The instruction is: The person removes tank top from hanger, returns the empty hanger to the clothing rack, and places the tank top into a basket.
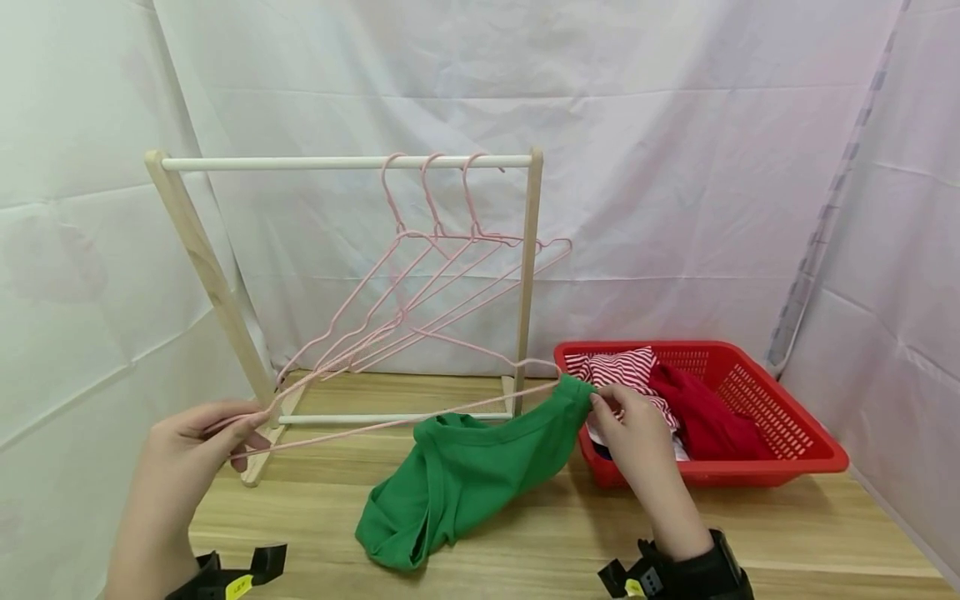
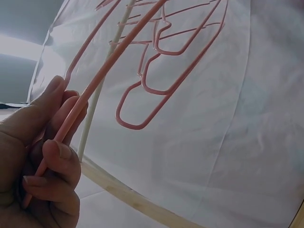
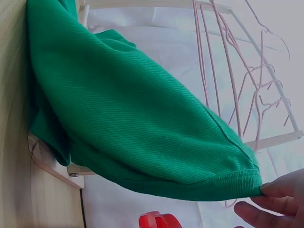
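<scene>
In the head view my left hand [image 1: 191, 458] grips one end of a pink clothes hanger [image 1: 397, 425], the fingers curled round its wire. The hanger is held tilted across the front of the rack, and its far end goes in at the edge of a green ribbed tank top [image 1: 487, 467]. My right hand [image 1: 633, 425] pinches the top's upper right edge between thumb and fingertips. From there the fabric [image 3: 133, 109] slants down to the left, its lower end on the table. The left wrist view shows the hanger's bar [image 2: 102, 71] crossing the curled fingers.
A clothes rack with a white rail [image 1: 300, 163] and wooden posts stands behind the hands. Three pink hangers [image 1: 431, 192] hang toward its right end. On the right, a red basket [image 1: 795, 467] holds a striped garment [image 1: 622, 367] and a dark red garment [image 1: 712, 425].
</scene>
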Tool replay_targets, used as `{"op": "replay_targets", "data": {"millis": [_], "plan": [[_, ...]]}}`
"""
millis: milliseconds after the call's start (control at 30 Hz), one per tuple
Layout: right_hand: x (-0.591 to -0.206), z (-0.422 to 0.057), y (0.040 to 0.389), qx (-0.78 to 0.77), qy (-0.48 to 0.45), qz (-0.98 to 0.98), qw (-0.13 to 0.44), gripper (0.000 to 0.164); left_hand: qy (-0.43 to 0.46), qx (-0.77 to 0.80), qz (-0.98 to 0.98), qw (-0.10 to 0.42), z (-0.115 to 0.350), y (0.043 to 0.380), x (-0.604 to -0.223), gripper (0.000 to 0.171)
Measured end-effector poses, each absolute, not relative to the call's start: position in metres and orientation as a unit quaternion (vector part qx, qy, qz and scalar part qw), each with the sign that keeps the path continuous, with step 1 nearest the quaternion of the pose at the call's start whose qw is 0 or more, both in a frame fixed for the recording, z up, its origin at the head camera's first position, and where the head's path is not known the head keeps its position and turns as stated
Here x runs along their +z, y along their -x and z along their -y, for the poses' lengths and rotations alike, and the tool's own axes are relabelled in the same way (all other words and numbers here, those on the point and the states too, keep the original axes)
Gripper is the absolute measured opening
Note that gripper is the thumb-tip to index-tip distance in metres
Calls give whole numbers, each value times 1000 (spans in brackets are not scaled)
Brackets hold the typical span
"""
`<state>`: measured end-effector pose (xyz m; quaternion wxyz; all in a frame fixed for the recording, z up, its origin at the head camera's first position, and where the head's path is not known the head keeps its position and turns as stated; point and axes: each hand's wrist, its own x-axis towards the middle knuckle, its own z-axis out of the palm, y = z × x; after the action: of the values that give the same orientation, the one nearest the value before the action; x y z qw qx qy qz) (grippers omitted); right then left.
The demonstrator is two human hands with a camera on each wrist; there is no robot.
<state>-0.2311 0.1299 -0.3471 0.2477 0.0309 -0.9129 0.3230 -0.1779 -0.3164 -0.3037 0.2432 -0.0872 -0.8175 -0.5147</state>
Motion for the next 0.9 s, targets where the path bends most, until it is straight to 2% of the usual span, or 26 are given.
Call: {"op": "replay_targets", "data": {"millis": [233, 433, 533, 633, 733, 900], "plan": [[-351, -126, 235, 313, -77, 917, 234, 10, 70, -494, 833, 240, 318, 177, -302, 19], [-359, -119, 239, 305, -128, 927, 174, 8, 92, -475, 845, 228, 311, 179, -302, 17], [-361, -118, 240, 295, -133, 932, 164, 11, 108, -466, 846, 235, 308, 180, -303, 13], [-359, -120, 241, 304, -137, 925, 184, 16, 129, -458, 844, 248, 306, 181, -304, 8], [-355, -121, 240, 322, -137, 909, 229, 21, 148, -455, 840, 255, 304, 183, -305, 7], [-349, -125, 234, 337, -126, 890, 281, 33, 202, -458, 825, 262, 296, 185, -307, 14]]}}
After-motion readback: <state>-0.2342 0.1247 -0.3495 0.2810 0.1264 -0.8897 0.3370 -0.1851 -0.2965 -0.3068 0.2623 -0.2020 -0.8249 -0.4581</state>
